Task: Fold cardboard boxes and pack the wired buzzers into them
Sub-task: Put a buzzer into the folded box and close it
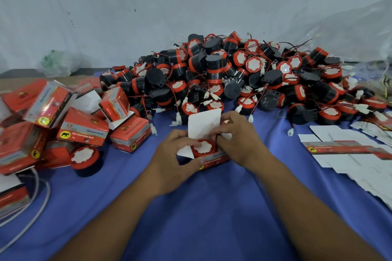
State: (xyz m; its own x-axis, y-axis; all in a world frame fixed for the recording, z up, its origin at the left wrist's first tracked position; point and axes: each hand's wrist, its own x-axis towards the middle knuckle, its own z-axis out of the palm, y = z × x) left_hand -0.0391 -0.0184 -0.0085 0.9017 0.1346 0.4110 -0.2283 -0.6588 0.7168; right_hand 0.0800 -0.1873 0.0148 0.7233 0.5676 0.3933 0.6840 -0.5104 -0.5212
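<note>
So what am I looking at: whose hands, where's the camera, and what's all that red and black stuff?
No machine here: a person wears a camera on the head, looking down at their own hands. The left hand grips a small open box, its white lid flap up; a red-topped buzzer sits inside, and the right hand curls its fingers over the rim. Behind lies a heap of wired buzzers, at the left folded boxes, at the right flat cartons, all on a blue cloth.
</note>
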